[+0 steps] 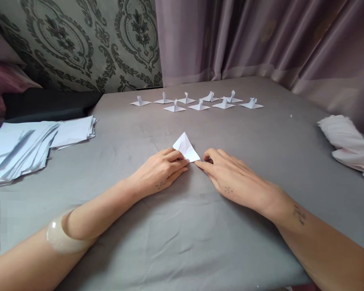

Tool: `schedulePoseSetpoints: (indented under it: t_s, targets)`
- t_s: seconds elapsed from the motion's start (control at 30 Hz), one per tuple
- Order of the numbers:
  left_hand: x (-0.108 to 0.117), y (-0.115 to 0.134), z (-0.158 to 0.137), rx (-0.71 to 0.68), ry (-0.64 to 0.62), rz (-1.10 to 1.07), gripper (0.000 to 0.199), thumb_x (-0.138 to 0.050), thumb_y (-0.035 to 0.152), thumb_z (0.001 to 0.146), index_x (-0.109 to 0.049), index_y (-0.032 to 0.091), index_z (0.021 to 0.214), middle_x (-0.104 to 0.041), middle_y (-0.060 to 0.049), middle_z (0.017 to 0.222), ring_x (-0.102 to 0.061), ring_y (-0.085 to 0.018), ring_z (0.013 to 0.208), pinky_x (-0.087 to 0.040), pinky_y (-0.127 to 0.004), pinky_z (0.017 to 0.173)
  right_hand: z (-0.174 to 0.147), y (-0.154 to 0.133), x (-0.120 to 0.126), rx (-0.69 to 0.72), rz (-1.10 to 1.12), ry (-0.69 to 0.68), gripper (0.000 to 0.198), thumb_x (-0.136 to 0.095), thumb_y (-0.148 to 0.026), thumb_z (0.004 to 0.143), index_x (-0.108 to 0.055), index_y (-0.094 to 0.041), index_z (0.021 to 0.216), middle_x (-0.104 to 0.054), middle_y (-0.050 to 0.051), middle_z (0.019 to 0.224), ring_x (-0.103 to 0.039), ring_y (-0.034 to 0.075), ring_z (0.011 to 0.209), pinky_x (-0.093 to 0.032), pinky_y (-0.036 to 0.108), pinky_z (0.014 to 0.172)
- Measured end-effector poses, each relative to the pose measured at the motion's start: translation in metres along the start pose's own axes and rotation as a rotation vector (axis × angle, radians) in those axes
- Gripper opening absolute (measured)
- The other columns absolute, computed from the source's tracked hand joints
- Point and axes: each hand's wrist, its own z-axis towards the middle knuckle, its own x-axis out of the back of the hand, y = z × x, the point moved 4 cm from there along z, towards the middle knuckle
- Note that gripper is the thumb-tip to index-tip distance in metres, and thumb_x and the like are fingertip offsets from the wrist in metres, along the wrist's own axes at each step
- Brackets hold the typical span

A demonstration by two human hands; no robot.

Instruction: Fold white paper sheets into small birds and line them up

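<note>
A small folded white paper (186, 146) lies on the grey cloth in front of me, its point facing away. My left hand (166, 167) is closed on its lower left side, fingertips pressing it against the cloth and covering that part. At the lower right corner is my right hand (230, 176), its fingers curled and one digit stretched along the paper's bottom edge. That corner sits between the right hand's fingertips.
Several folded white paper pieces (199, 106) stand in two rows farther back. Stacks of white paper sheets (21, 147) lie at left, near a black cloth (48, 103). A crumpled white cloth (348, 137) is at right. Purple curtains (194, 40) hang behind.
</note>
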Motion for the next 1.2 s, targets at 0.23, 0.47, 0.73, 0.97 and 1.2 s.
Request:
schedulePoseSetpoints:
  t_s: [0.23,0.47,0.73,0.97,1.2]
  targets:
    - [0.001,0.003,0.003,-0.015,-0.075,0.029,0.038,-0.037,0.034,0.098,-0.059,0.020,0.126,-0.058,-0.011,0.100,-0.052,-0.021,0.089,-0.048,-0.035,0.082,0.000,0.009,0.012,-0.050,0.029,-0.076,0.035,-0.041,-0.013,0.092,-0.066,-0.030,0.109,-0.058,0.003,0.104,-0.056,0.016,0.090,-0.039,0.029,0.065]
    - [0.000,0.006,0.008,0.032,-0.062,0.045,0.041,-0.040,0.043,0.096,-0.058,0.027,0.128,-0.054,-0.011,0.098,-0.050,-0.021,0.084,-0.046,-0.040,0.082,0.009,0.014,0.010,-0.174,0.117,0.031,0.026,-0.043,-0.019,0.091,-0.068,-0.026,0.094,-0.064,0.001,0.094,-0.059,0.015,0.080,-0.036,0.028,0.061]
    - [0.002,-0.005,0.000,0.206,0.167,-0.103,0.025,-0.041,0.025,0.096,-0.065,0.017,0.096,-0.064,-0.008,0.096,-0.061,-0.015,0.081,-0.050,-0.026,0.071,0.028,0.015,-0.011,-0.346,0.413,0.271,0.023,-0.059,-0.043,0.083,-0.064,-0.022,0.090,-0.064,0.001,0.086,-0.057,0.013,0.068,-0.042,0.027,0.063]
    - [0.021,-0.011,-0.006,0.343,0.467,0.110,0.033,-0.060,0.033,0.086,-0.053,0.018,0.116,-0.055,-0.014,0.118,-0.051,-0.026,0.109,-0.043,-0.040,0.088,0.028,0.004,-0.005,-0.114,0.288,0.491,0.014,-0.051,-0.023,0.090,-0.065,-0.021,0.087,-0.062,0.003,0.088,-0.054,0.012,0.072,-0.042,0.026,0.067]
    - [0.015,-0.007,-0.007,0.113,0.257,0.192,0.017,-0.047,0.015,0.093,-0.061,0.023,0.088,-0.070,-0.002,0.107,-0.054,-0.023,0.109,-0.024,-0.047,0.097,0.021,-0.002,0.001,0.096,-0.160,0.504,0.030,-0.040,-0.005,0.090,-0.065,-0.020,0.093,-0.060,0.006,0.101,-0.050,0.016,0.083,-0.039,0.028,0.072]
